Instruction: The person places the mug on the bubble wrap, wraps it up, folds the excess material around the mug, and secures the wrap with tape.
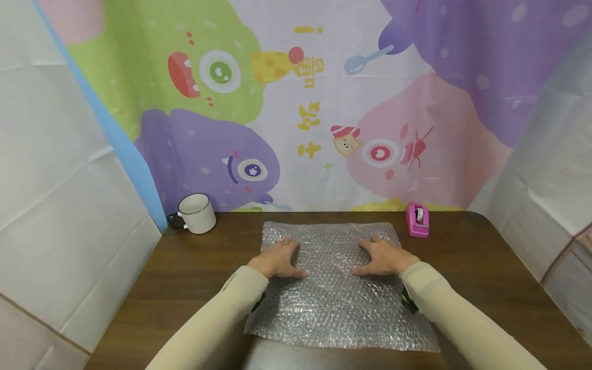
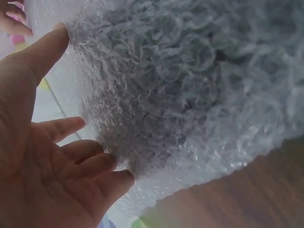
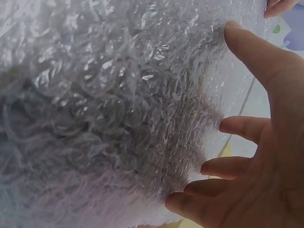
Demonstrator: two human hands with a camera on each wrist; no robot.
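A sheet of clear bubble wrap (image 1: 328, 308) lies spread flat over the middle of the brown table. My left hand (image 1: 278, 259) rests on its left half, fingers spread and fingertips touching the bubbles. On the right half, my right hand (image 1: 383, 257) touches the sheet the same way, thumb pointing inward. Both wrist views show the fingertips on the bubble wrap (image 2: 156, 95) with the palms raised off it; neither the left hand (image 2: 61, 156) nor the right hand (image 3: 251, 161) pinches it.
At the back left of the table (image 1: 176, 288) stands a white mug (image 1: 198, 215) with a dark rim and handle. A pink tape dispenser (image 1: 418, 221) sits at the back right. Behind the table hangs a cartoon-printed curtain (image 1: 319, 185).
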